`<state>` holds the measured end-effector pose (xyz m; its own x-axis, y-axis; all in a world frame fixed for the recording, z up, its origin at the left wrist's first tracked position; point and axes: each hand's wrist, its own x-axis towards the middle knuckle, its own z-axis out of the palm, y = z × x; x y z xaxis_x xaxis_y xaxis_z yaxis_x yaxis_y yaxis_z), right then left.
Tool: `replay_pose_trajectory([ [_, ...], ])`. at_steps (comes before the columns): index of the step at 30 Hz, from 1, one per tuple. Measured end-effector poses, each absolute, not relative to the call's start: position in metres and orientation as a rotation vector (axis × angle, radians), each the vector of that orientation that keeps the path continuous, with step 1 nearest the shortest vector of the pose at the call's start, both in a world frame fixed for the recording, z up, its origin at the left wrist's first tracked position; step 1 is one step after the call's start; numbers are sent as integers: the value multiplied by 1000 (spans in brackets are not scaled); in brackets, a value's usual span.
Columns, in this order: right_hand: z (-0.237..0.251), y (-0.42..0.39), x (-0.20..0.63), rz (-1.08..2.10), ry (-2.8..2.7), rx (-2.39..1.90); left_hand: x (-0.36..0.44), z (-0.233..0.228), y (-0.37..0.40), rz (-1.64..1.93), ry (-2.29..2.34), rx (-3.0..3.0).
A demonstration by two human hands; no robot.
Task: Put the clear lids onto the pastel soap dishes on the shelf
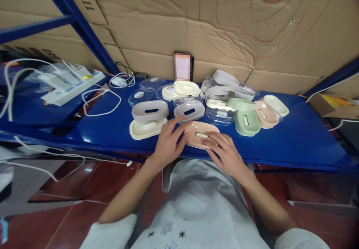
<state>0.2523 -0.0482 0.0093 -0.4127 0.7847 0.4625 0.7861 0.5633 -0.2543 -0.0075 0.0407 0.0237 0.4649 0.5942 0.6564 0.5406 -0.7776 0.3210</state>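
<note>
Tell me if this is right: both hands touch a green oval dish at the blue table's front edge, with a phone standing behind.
Not quite: the head view shows the oval dish the left hand and right hand touch is peach, not green; the rest holds.

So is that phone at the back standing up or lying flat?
Standing up: the phone rises above the blue table, its lit screen facing the camera, with cardboard behind it.

Two peach dishes [193, 135] [269, 119], two green dishes [243, 104] [251, 126], one phone [183, 67]
</note>
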Motion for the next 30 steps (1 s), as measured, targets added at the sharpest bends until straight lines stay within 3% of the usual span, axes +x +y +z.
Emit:
replay_pose_trajectory([
  [5,12,-48,252,9,-2265,-1252,5,63,87,916,1356,2707],
  [10,9,-50,252,8,-2265,-1251,21,68,145,536,1366,2651],
  [13,5,-51,253,20,-2202,-1275,13,64,141,736,1181,2645],
  [17,-1,-52,257,-36,-1943,-1310,-9,56,81,1070,1002,2688],
  [22,-4,-49,260,-24,-1923,-1265,-11,30,26,1093,715,2759],
  [30,-4,-47,258,91,-2004,-1272,-1,2,37,1128,674,2729],
])
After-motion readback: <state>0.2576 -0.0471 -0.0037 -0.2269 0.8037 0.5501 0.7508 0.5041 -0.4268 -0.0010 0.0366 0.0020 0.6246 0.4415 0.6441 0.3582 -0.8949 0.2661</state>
